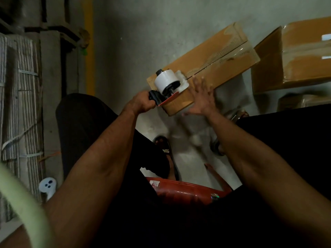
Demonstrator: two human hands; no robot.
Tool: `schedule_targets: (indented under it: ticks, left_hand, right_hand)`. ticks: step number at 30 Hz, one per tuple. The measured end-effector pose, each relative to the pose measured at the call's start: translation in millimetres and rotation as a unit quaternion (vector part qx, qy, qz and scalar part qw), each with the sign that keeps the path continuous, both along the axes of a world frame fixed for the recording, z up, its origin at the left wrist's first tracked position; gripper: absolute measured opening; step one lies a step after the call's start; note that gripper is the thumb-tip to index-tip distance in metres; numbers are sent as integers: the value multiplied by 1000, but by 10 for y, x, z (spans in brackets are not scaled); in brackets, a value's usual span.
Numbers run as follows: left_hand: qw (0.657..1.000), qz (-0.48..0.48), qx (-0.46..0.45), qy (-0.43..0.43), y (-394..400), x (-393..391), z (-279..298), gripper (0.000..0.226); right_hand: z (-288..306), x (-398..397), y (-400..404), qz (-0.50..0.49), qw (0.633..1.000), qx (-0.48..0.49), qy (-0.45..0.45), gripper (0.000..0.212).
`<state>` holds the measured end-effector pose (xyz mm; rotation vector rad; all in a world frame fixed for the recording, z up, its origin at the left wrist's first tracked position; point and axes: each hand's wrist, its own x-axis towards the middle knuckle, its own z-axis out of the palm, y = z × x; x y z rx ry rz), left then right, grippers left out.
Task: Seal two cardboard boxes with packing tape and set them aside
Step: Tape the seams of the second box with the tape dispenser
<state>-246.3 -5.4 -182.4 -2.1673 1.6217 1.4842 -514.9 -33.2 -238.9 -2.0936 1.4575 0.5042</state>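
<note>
A long brown cardboard box point(215, 56) lies slanted on the concrete floor, its top seam partly covered with clear tape. My left hand point(142, 102) grips the black handle of a tape dispenser point(166, 85) with a white tape roll, which sits at the box's near end. Spread flat with straight fingers, my right hand point(201, 97) presses on the box's near end beside the dispenser. A second, larger brown box point(295, 58) with tape and white labels stands at the right.
Bundled flat cardboard sheets point(19, 97) are stacked at the left, with a white controller-like object point(47, 185) beneath. A red stool point(188, 192) is under me. My sandalled feet point(168, 154) rest on the floor. A yellow stripe point(89, 51) runs along the floor.
</note>
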Motion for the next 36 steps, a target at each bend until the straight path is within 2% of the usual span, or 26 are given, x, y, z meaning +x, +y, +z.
schedule_targets:
  ticks: [2, 5, 8, 15, 19, 24, 28, 31, 36]
  left_hand:
    - [999, 20, 44, 12, 5, 29, -28, 24]
    - [996, 44, 64, 33, 13, 40, -62, 33]
    - [996, 57, 65, 38, 4, 27, -76, 27]
    - [993, 72, 29, 90, -75, -345, -110, 24]
    - [993, 64, -1, 97, -157, -556, -176, 27]
    - [996, 41, -1, 85, -145, -552, -202, 25]
    - [996, 39, 0, 83, -21, -427, -147, 8]
    - [997, 44, 2, 68, 109, -297, -146, 12]
    - [998, 55, 18, 37, 178, -266, -215, 14]
  right_hand:
    - [-65, 241, 231, -8, 1000, 10, -11, 147]
    - [-129, 555, 492, -100, 994, 11, -47, 156]
    - [-127, 664, 535, -149, 988, -17, -36, 149]
    - [21, 316, 111, -131, 991, 5, 21, 126]
    - [94, 79, -127, -124, 991, 20, 46, 131]
    - [61, 80, -120, -136, 990, 25, 27, 131]
    - [22, 59, -135, -113, 993, -1, 28, 144]
    - [-144, 24, -164, -83, 996, -30, 19, 158]
    - [-38, -4, -155, -94, 995, -30, 6, 150]
